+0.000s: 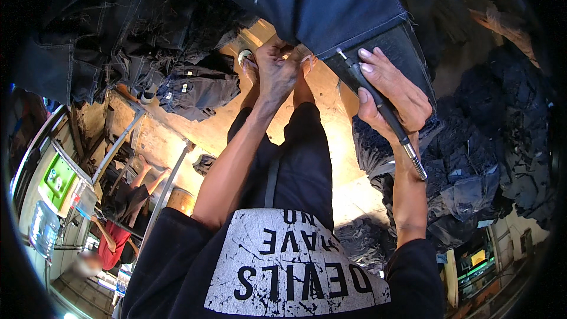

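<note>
A dark blue denim garment spreads across the top middle, its stitched lower edge over a dark flat board. My left hand is closed at the left end of that edge, its fingertips partly hidden against the cloth. My right hand grips a slim black rotary tool handpiece, thumb on one side and fingers on the other. The handpiece's small pale tip lies at the denim's stitched edge; whether it touches cannot be told. A metal spring sleeve forms its lower end by my wrist.
Dark denim garments hang at the upper left, and more lie heaped on the right. A metal rail stands left of me. Farther left are a green tray, a clear water jug and another person in red.
</note>
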Tool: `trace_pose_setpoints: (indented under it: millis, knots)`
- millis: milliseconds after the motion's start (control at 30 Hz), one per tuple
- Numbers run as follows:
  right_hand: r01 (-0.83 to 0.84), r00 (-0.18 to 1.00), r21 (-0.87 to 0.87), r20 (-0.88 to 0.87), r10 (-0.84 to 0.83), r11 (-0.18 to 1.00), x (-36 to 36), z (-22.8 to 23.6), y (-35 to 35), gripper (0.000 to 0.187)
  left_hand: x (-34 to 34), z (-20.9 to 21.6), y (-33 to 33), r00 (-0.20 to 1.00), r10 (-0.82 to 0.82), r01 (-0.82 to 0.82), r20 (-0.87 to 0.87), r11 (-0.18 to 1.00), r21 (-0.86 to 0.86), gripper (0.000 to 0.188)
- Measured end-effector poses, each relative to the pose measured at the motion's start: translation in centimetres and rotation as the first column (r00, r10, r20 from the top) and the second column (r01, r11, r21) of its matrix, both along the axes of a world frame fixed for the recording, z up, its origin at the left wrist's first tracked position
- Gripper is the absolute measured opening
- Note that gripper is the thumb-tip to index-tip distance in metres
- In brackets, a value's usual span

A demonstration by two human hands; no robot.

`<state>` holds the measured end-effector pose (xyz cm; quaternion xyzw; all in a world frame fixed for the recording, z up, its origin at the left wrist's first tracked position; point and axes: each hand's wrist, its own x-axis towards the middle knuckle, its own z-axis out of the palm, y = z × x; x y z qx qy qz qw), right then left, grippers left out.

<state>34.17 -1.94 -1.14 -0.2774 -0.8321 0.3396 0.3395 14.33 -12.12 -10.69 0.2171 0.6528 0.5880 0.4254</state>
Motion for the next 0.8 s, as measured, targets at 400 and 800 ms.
trace_pose_setpoints:
  millis: [400, 800]
  knots:
    - [-0.061, 0.998, -0.041, 0.019, 0.062, 0.997, -0.12, 0.18, -0.28, 0.028, 0.21, 0.97, 0.28, 1.0, -0.004, 0.004, 0.02, 1.0, 0.006, 0.023]
    - [-0.035, 0.999, -0.023, 0.026, 0.035, 0.999, -0.16, 0.09, -0.38, 0.026, 0.23, 0.07, 0.21, 0.998, -0.032, 0.032, -0.058, 0.999, 0.006, 0.014]
